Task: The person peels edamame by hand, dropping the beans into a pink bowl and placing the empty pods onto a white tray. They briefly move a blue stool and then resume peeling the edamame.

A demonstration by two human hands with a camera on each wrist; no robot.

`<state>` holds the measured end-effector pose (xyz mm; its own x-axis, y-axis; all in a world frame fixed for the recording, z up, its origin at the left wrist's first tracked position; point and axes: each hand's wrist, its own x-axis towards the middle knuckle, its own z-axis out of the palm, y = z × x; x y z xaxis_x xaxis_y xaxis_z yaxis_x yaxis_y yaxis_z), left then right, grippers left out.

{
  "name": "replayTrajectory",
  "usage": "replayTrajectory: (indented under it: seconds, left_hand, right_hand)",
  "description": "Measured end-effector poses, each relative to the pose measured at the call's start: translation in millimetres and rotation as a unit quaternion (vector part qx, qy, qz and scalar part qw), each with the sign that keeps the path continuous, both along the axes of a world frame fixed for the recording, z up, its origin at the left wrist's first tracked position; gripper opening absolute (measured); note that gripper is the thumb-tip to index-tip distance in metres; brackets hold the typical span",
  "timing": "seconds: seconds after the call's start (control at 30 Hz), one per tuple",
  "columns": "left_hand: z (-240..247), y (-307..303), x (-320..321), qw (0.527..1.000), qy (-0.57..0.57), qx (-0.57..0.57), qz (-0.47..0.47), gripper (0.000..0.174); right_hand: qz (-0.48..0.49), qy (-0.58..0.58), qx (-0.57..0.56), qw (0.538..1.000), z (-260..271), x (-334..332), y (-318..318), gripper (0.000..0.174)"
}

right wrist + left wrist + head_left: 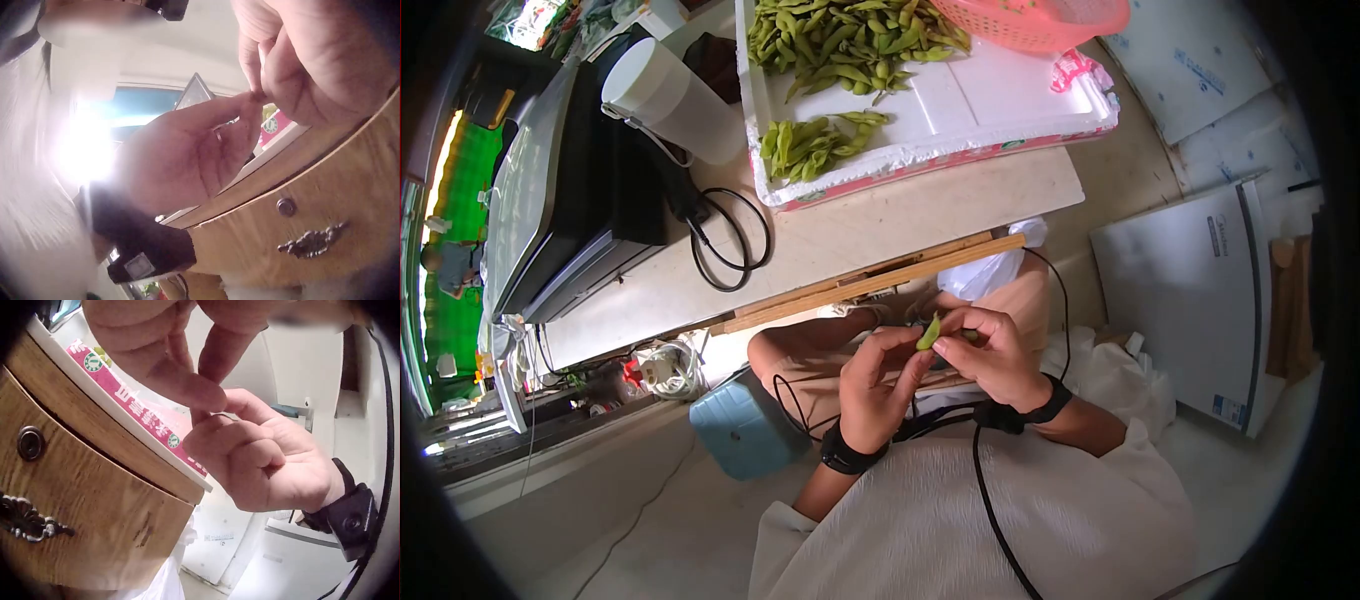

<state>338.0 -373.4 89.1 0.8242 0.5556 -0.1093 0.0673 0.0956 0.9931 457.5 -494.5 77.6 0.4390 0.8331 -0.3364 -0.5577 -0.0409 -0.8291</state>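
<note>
In the head view, a green pod (930, 333) is held upright between the fingertips of both hands, over the lap. The left hand (874, 392) pinches it from the left; the right hand (1003, 365) meets it from the right, fingers curled, with something green against them. The left wrist view has the left hand (156, 350) touching the right hand (269, 456) at the fingertips. In the right wrist view the right hand (325, 62) meets the left hand (187, 153), and the fingers hide the pod. Many pods (830, 45) and a smaller pile (805, 150) lie in a white foam tray (960, 110).
On the table (820, 240) stand a white cup (670, 105), a black device (580, 190) with a cable, and a pink basket (1040, 25) at the tray. A wooden drawer (94, 494) is below. A blue-green bin (745, 425) and a small white fridge (1185, 300) stand on the floor.
</note>
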Motion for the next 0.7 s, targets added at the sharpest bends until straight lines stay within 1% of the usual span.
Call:
replayTrajectory:
  seconds: [0.03,0.1,0.13,0.17,0.2,0.23,0.3,0.33,0.4,0.43,0.5,0.53,0.57,0.6,0.63,0.7]
  left_hand:
    - [-3,1,-1,1.0,0.001,-0.001,0.0,0.016]
    - [-12,5,-4,0.994,-0.013,0.108,-0.033,0.017]
    - [-11,4,-3,0.994,-0.013,0.107,-0.033,0.017]
    - [-9,3,-1,0.995,-0.01,0.094,-0.013,0.018]
    - [-8,3,0,0.997,-0.006,0.082,0.008,0.019]
    - [-9,3,-1,0.997,-0.006,0.081,0.008,0.019]
    - [-10,6,-3,0.996,-0.005,0.086,-0.035,0.018]
    - [-12,5,-4,0.996,-0.004,0.086,-0.035,0.018]
    - [-14,2,-5,1.0,-0.012,-0.003,-0.028,0.016]
    - [-16,1,-4,1.0,-0.012,-0.003,-0.028,0.016]
    - [-18,-2,-3,0.991,-0.054,-0.117,-0.021,0.015]
    - [-18,-4,-3,0.991,-0.053,-0.118,-0.022,0.015]
    - [-17,-6,-2,0.987,-0.064,-0.148,-0.014,0.014]
    - [-17,-7,-1,0.981,-0.076,-0.177,-0.007,0.013]
    - [-17,-6,-1,0.981,-0.076,-0.178,-0.007,0.013]
    - [-19,-4,-1,0.971,-0.059,-0.232,-0.019,0.012]
  right_hand:
    - [-0.007,-0.019,-0.008,1.0,4,0,1,0.014]
    - [-0.014,-0.038,-0.016,0.999,5,0,1,0.014]
    - [-0.011,-0.091,-0.018,0.996,4,1,1,0.013]
    - [-0.006,-0.143,-0.02,0.989,2,1,0,0.012]
    - [-0.006,-0.143,-0.02,0.989,1,1,1,0.012]
    - [-0.01,-0.159,-0.021,0.987,0,0,1,0.011]
    - [-0.014,-0.175,-0.021,0.984,-3,1,1,0.01]
    - [-0.004,-0.18,-0.029,0.983,-4,2,-1,0.01]
    - [0.007,-0.182,-0.037,0.982,-5,2,-2,0.009]
    - [0.003,-0.183,-0.032,0.983,-5,1,-2,0.008]
    - [-0.002,-0.182,-0.028,0.983,-3,0,-1,0.007]
    - [-0.016,-0.173,-0.007,0.985,-1,-1,1,0.007]
    - [-0.032,-0.164,0.014,0.986,1,-2,2,0.006]
    - [-0.032,-0.164,0.013,0.986,2,-2,2,0.006]
    - [-0.034,-0.164,0.02,0.986,3,-2,3,0.007]
    - [-0.036,-0.165,0.026,0.985,0,-2,3,0.008]
